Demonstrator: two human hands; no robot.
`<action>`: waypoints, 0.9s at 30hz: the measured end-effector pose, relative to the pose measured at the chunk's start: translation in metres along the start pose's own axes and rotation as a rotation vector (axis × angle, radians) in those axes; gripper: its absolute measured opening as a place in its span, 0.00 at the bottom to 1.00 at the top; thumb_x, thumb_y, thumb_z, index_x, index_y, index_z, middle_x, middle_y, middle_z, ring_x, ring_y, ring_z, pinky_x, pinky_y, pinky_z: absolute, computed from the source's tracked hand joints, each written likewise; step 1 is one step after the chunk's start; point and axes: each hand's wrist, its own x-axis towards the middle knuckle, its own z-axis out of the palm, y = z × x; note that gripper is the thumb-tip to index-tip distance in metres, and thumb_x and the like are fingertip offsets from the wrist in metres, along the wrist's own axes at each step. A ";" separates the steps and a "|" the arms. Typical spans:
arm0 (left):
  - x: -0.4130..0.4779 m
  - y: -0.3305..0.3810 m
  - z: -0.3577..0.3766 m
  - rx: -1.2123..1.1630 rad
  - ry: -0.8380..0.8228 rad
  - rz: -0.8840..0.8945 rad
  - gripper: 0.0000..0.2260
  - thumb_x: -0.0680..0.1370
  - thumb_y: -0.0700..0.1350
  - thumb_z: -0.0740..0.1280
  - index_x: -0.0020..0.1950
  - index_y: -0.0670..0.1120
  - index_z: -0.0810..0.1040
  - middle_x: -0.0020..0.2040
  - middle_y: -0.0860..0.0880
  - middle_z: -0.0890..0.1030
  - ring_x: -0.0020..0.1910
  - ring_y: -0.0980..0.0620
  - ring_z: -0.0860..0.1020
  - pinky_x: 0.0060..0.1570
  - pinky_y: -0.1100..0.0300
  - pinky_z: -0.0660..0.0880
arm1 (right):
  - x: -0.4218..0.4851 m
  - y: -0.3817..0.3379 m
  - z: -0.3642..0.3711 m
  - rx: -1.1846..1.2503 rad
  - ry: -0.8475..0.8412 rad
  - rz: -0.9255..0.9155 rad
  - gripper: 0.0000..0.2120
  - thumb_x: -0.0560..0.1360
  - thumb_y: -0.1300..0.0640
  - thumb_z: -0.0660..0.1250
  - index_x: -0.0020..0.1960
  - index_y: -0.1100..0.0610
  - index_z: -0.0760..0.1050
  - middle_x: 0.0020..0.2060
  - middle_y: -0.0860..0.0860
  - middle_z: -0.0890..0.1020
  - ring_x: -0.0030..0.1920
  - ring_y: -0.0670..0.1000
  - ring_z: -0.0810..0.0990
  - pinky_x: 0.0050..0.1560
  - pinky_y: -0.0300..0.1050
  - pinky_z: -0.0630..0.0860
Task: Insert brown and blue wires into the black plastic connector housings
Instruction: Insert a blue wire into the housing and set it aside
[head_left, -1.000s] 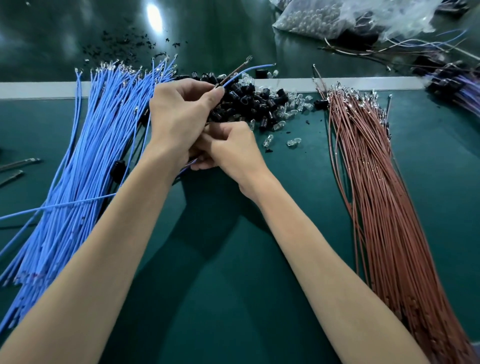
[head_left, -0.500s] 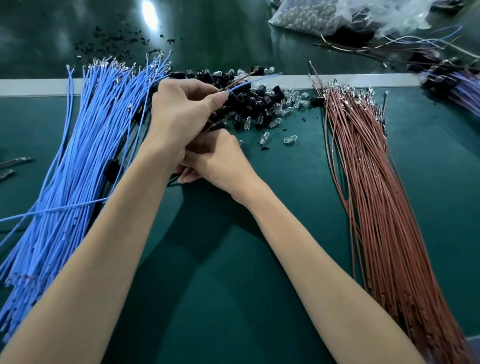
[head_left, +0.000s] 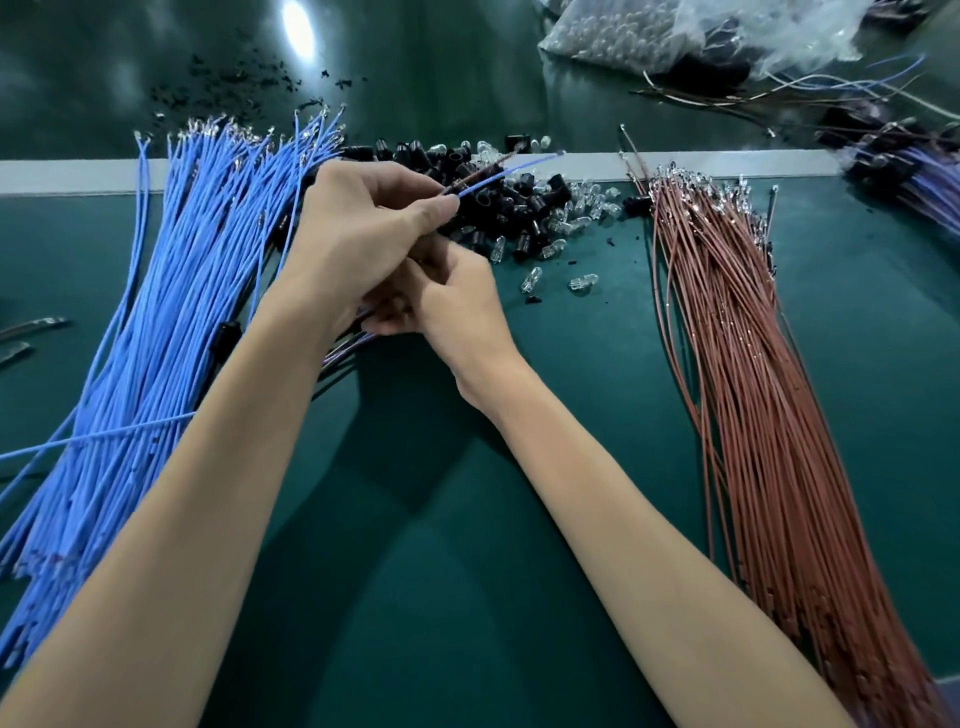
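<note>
Single wide-angle head-worn view, forward and down, close above the green table (head_left: 447, 582).

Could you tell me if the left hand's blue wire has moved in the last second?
Yes, slightly nearer: the tip of the blue wire lay beyond the white strip, now meets its far edge.

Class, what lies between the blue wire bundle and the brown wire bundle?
Head view: the left hand, pinching two wires, the right hand, a pile of black housings and clear bulbs beyond them, and bare green mat.
</note>
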 end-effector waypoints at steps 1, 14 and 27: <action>-0.001 0.001 0.001 -0.005 -0.019 -0.001 0.03 0.73 0.45 0.74 0.39 0.50 0.82 0.28 0.55 0.79 0.24 0.58 0.74 0.21 0.67 0.67 | 0.001 0.000 -0.002 -0.020 0.024 -0.015 0.10 0.78 0.68 0.61 0.39 0.58 0.74 0.31 0.57 0.80 0.27 0.51 0.80 0.34 0.46 0.79; -0.003 0.001 0.006 -0.003 -0.061 0.114 0.05 0.75 0.40 0.70 0.47 0.50 0.82 0.39 0.50 0.82 0.33 0.59 0.80 0.39 0.66 0.76 | -0.009 -0.005 -0.006 -0.264 -0.231 -0.063 0.12 0.71 0.74 0.65 0.32 0.62 0.77 0.27 0.55 0.80 0.24 0.47 0.78 0.28 0.34 0.74; 0.005 -0.020 0.000 0.366 -0.105 0.248 0.04 0.76 0.47 0.70 0.49 0.50 0.81 0.43 0.47 0.80 0.37 0.54 0.73 0.42 0.62 0.70 | 0.006 -0.014 -0.066 -1.247 0.594 -0.162 0.14 0.77 0.50 0.64 0.58 0.56 0.71 0.55 0.54 0.71 0.47 0.57 0.78 0.37 0.46 0.64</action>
